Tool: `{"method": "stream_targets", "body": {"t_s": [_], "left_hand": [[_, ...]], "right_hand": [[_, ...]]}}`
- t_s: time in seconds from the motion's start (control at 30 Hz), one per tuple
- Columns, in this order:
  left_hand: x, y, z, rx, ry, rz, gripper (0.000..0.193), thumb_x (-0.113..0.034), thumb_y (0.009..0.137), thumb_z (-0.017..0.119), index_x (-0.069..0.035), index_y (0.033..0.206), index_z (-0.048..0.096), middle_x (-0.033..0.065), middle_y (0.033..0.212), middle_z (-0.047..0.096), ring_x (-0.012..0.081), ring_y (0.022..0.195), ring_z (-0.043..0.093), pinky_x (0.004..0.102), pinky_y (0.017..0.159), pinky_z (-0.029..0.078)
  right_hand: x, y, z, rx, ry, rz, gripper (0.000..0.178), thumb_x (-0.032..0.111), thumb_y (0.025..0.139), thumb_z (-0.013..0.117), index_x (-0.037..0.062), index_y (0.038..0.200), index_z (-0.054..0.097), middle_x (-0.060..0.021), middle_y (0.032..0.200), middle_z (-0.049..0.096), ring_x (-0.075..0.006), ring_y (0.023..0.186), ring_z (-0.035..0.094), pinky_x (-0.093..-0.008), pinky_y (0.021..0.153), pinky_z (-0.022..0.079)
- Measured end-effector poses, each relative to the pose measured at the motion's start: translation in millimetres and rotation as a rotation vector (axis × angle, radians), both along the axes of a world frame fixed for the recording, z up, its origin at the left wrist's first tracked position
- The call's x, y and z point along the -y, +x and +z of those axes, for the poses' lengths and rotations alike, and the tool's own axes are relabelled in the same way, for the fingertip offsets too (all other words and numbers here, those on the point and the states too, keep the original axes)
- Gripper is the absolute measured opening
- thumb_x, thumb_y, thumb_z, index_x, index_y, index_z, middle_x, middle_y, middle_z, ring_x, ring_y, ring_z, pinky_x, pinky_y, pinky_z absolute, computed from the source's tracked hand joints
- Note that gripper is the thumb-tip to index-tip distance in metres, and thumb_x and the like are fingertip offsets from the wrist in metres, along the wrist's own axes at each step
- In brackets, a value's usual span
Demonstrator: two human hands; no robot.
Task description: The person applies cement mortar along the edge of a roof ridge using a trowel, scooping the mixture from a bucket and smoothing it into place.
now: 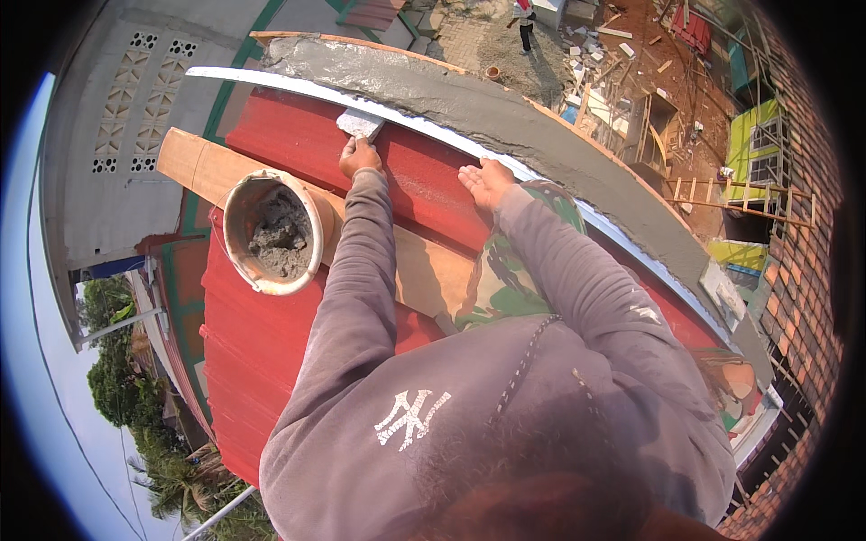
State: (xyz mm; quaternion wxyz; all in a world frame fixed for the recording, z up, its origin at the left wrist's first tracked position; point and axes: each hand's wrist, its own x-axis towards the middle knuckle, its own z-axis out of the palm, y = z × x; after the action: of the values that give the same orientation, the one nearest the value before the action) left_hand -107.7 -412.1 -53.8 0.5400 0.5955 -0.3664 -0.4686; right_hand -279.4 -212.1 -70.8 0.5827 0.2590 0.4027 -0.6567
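Nearest the camera, grey sleeves reach out over a red roof (271, 352), with a camouflage trouser knee (505, 270) between them. A plank (424, 266) lies slantwise across the roof under the arms, and on it, just left of the left forearm, sits a worn bucket (236, 236) partly filled with grey mortar (280, 239). The left hand (359, 157) has its fingers wrapped tight around the handle of a trowel (360, 123), whose flat blade, smeared with mortar, lies at the edge where the roof meets a pale metal strip (298, 87). The right hand (487, 181) rests open, palm down, fingers spread loosely on the red sheet just beside that strip, holding nothing. Beyond the strip runs a wall top (505, 117) covered in smooth wet mortar, curving away to the right; a small flat board (722, 293) rests on it at the far right. Nothing blocks the trowel's reach to the wall. Far below lie a rubble-strewn yard (622, 63), a wooden ladder (740, 194), a yellow-green panel (753, 149), a brick wall (803, 261) at right, and a person (523, 18) standing at the top
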Motion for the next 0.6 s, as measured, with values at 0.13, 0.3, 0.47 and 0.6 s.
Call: {"method": "stream_targets", "body": {"t_s": [0.13,0.3,0.47,0.6], "left_hand": [[-15,72,-27,-0.065,-0.097,-0.252,0.07,-0.018,0.106,0.065,0.008,0.164,0.032,0.0146,0.139,0.063,0.0163,0.109,0.064,0.0299,0.092,0.054],[-129,74,9,1.038,-0.289,-0.594,0.066,-0.034,0.106,0.065,0.006,0.156,0.048,0.0259,0.162,0.048,0.0413,0.154,0.04,0.0466,0.128,0.029],[-170,71,-28,1.525,-0.44,-0.64,0.078,-0.055,0.104,0.061,-0.005,0.162,0.044,0.0198,0.17,0.037,0.0446,0.159,0.028,0.0638,0.129,0.018],[-188,60,-24,1.706,-0.394,-0.57,0.08,-0.063,0.105,0.053,-0.009,0.164,0.041,0.0151,0.172,0.036,0.0434,0.161,0.025,0.0634,0.129,0.016]], "right_hand": [[-25,-25,53,0.086,-0.131,0.354,0.055,0.02,0.112,0.053,-0.0097,0.154,0.034,-0.0341,0.15,0.05,-0.0424,0.133,0.061,-0.0514,0.113,0.055],[-135,-212,147,-0.683,-0.38,0.547,0.056,0.032,0.108,0.065,-0.0108,0.143,0.053,-0.0278,0.128,0.066,-0.0336,0.121,0.069,-0.0438,0.107,0.059],[-336,-510,86,-1.115,0.235,0.092,0.029,0.039,0.101,0.068,0.0108,0.106,0.071,-0.01,0.1,0.072,-0.0245,0.093,0.069,-0.0375,0.078,0.058],[-448,-476,87,-1.148,0.771,0.319,0.035,0.038,0.1,0.07,0.0068,0.115,0.073,-0.015,0.099,0.075,-0.0261,0.078,0.072,-0.0395,0.067,0.06]]}}
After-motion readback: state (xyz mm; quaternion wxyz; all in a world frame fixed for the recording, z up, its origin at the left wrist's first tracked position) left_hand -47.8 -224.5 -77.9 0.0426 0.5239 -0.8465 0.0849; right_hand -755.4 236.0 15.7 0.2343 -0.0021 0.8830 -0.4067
